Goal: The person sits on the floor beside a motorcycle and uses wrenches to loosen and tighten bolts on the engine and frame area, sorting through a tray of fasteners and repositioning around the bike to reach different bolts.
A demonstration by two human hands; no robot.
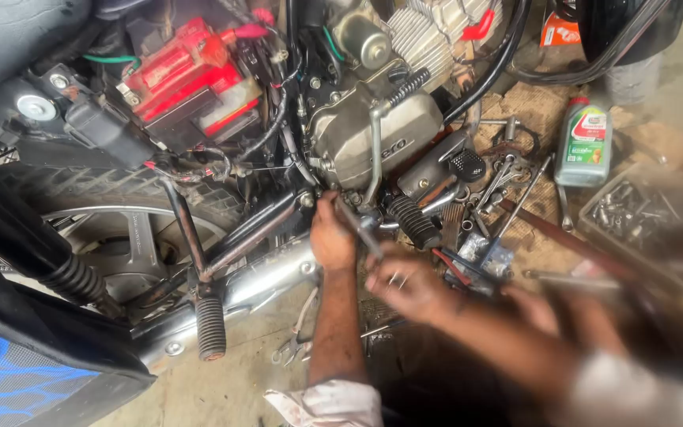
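My left hand [332, 237] is closed in a fist low on the motorcycle's engine [373, 130], by the frame tube and the head of a slim metal wrench [360, 228]. The wrench slants down to the right. My right hand [401, 281], blurred and wearing a ring, grips its lower end. Both hands sit between the chrome exhaust pipe [266, 278] and the ribbed rubber footrest [414, 221]. The bolt under the wrench head is hidden by my left hand.
A green oil bottle [585, 142] stands at the right on the cardboard [535, 107]. Loose spanners [507, 170] lie beside it, and a tray of bolts [634, 209] sits further right. The kick-start lever [376, 138], red battery [187, 79], rear footpeg [211, 326] and rear tyre [96, 194] surround the hands.
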